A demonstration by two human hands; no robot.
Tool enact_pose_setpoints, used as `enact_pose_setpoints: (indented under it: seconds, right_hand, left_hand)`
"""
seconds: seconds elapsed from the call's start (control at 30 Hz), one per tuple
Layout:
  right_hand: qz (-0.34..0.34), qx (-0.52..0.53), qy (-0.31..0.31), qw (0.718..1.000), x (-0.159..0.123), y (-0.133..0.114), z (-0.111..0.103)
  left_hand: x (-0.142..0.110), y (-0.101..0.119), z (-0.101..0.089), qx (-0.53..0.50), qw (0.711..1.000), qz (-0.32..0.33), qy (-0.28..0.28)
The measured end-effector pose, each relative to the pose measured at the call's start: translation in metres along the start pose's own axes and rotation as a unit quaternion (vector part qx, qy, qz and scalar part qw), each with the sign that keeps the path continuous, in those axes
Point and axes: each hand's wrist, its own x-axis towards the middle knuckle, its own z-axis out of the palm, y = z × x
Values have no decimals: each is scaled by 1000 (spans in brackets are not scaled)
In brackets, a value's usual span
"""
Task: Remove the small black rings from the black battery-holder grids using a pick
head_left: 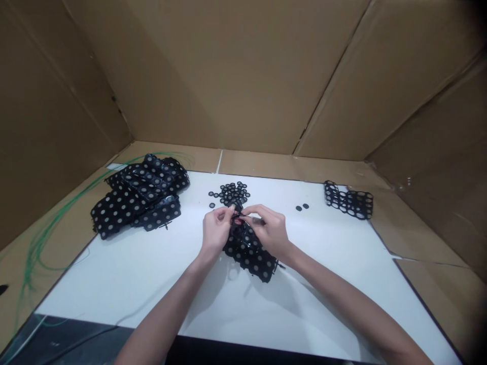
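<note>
A black sheet with rows of round grey spots (253, 256) hangs between my hands, over the middle of the white table. My left hand (216, 229) pinches its upper end between thumb and fingertips. Close beside it, my right hand (269, 228) is closed on the same end, its fingertips almost meeting those of the left. A bit of red shows between the fingers, too small to make out. Just beyond the hands lies a loose heap of small black rings with grey centres (234, 192).
More black spotted sheets (140, 195) are piled at the left. Two dark discs (302, 207) lie right of the rings. A black lattice with round holes (349, 201) rests at the far right. Green strands (45, 230) trail along the left edge. Cardboard walls (213, 76) surround the table (323, 314).
</note>
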Motion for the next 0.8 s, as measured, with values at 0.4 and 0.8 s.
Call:
enact_pose_setpoints:
  seconds: [0.4,0.8]
  right_hand:
    - [65,48,107,991,-10,3,14]
    - [375,304,72,873,32,-10,-33]
  left_hand:
    - [-2,0,9,-93,993,-71,9]
    - [9,4,-5,-158,983,-91,33]
